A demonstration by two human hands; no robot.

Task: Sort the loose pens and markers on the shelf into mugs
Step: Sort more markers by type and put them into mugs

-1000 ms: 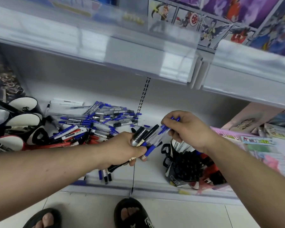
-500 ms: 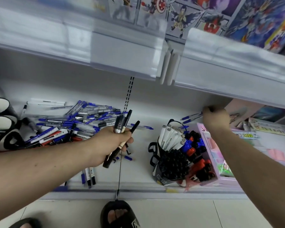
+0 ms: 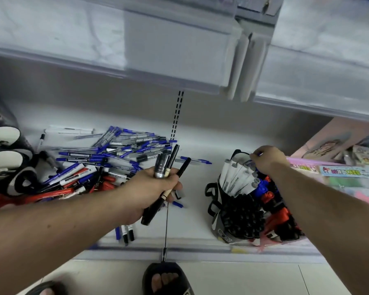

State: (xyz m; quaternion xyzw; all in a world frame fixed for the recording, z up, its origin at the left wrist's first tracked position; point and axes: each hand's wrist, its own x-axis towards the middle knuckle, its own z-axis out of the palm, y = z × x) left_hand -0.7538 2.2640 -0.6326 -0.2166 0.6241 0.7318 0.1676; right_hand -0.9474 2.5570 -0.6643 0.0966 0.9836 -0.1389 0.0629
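Roughly half sorted: mugs (image 3: 239, 211) filled right, loose pile (image 3: 107, 158) left; left hand (image 3: 156, 188) gripping black markers (image 3: 166, 167), right hand (image 3: 266, 160) pinching blue pens (image 3: 250, 162).

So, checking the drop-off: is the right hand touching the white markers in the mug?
Cannot tell. In the head view the right hand hovers over the white markers, its fingertips overlapping their caps; neither contact nor gap shows plainly.

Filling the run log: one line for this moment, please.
left hand: holds black markers | right hand: lowering blue pens at filled mugs | loose pile remains
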